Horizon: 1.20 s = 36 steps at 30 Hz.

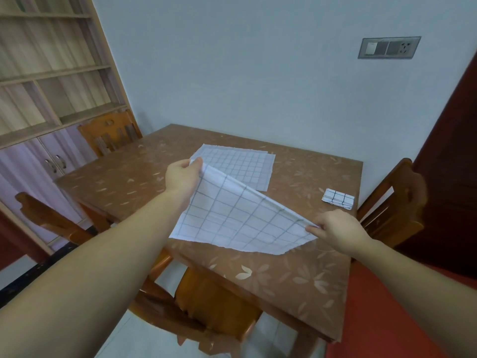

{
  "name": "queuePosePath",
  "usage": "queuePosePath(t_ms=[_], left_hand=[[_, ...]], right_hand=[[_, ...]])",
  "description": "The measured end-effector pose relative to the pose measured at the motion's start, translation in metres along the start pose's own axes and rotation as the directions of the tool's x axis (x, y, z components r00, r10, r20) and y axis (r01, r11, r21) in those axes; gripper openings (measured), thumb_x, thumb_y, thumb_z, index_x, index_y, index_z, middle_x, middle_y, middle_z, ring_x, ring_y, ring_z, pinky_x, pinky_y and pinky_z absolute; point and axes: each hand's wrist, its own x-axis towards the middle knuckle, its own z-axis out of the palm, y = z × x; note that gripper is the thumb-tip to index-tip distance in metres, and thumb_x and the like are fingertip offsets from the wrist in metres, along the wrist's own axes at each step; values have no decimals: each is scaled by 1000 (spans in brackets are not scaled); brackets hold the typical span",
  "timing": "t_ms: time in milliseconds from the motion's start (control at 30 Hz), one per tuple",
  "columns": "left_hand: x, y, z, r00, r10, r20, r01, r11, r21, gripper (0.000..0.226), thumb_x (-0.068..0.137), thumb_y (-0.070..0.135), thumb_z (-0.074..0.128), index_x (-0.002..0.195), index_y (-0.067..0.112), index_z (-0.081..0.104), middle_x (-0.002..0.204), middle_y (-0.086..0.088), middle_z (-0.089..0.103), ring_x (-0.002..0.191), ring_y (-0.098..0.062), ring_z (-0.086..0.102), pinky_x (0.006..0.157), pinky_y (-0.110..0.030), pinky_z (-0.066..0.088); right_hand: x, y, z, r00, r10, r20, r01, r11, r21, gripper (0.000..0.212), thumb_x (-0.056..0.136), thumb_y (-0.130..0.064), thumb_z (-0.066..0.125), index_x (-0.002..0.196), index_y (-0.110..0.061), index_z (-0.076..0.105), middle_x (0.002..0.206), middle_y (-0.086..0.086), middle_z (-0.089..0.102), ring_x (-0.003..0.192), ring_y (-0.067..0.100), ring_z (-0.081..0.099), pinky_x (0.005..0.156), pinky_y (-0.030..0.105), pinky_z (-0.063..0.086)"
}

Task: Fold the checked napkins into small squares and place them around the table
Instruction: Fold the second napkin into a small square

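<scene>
Two bare hands hold one checked napkin (240,215) up over the table (284,275), and the raised cloth hides the near edge of the flat napkins (240,164) spread near the table's middle. How many cloths lie in that flat pile is hard to tell; offset edges at its far corner hint at more than one. Whether the hanging lower edge of the checked napkin touches the tabletop cannot be made out.

On the left hand (183,174) the fingertips are tucked behind the cloth's upper corner, so only the thumb and the back of the hand show; it pinches that corner. The right hand (335,229) pinches the lower right corner between thumb and curled fingers, knuckles up. Both forearms are stretched forward, the left reaching higher and farther across the table, the right lower and near the table's right side. The napkin's top edge runs taut on a slant between the two hands.

One folded napkin (338,199), a small square, lies by the table's right edge, beyond the right hand and apart from it. The near chair (214,301) is partly covered by the tabletop and the left forearm.
</scene>
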Motion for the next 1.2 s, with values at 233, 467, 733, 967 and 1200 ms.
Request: queuePosePath(t_ms=[233, 467, 733, 967, 1200], left_hand=[[-27, 15, 19, 955, 117, 271, -126, 992, 16, 23, 93, 30, 61, 80, 11, 61, 85, -1, 51, 64, -4, 44, 62, -20, 34], [-34, 27, 27, 890, 261, 375, -303, 951, 57, 35, 86, 26, 72, 71, -5, 65, 57, 4, 46, 48, -2, 41, 52, -13, 34], [-29, 31, 23, 863, 354, 361, -392, 919, 35, 19, 75, 23, 83, 67, 10, 70, 93, 6, 68, 81, 7, 58, 75, 1, 37], [-15, 16, 7, 977, 214, 1, -210, 960, -187, 42, 80, 44, 76, 111, 17, 67, 102, 12, 65, 95, 5, 60, 87, -15, 47], [-34, -59, 6, 733, -302, 609, 443, 892, -92, 85, 73, 89, 36, 137, 36, 50, 139, 9, 54, 123, -14, 53, 104, -47, 42]], right_hand=[[4, -33, -5, 990, -6, 138, -14, 990, 144, 55, 76, -56, 71, 120, -26, 57, 118, -10, 63, 105, 14, 60, 83, 32, 49], [23, -82, -33, 990, -115, -76, 138, 838, 528, 27, 90, -25, 66, 66, -36, 65, 67, -18, 62, 65, -7, 55, 60, 10, 36], [26, -90, -47, 980, -201, -9, 160, 752, 639, 18, 84, -28, 74, 69, -36, 68, 75, -18, 71, 73, -3, 65, 68, 18, 47], [33, -98, -89, 972, -208, -111, 232, 752, 618, 26, 88, -15, 67, 63, -19, 64, 64, -11, 61, 58, -2, 53, 61, 27, 43], [41, -52, -102, 984, 176, -17, -9, 144, 990, 11, 93, -9, 59, 95, -7, 69, 83, 5, 75, 74, 18, 73, 69, 33, 58]])
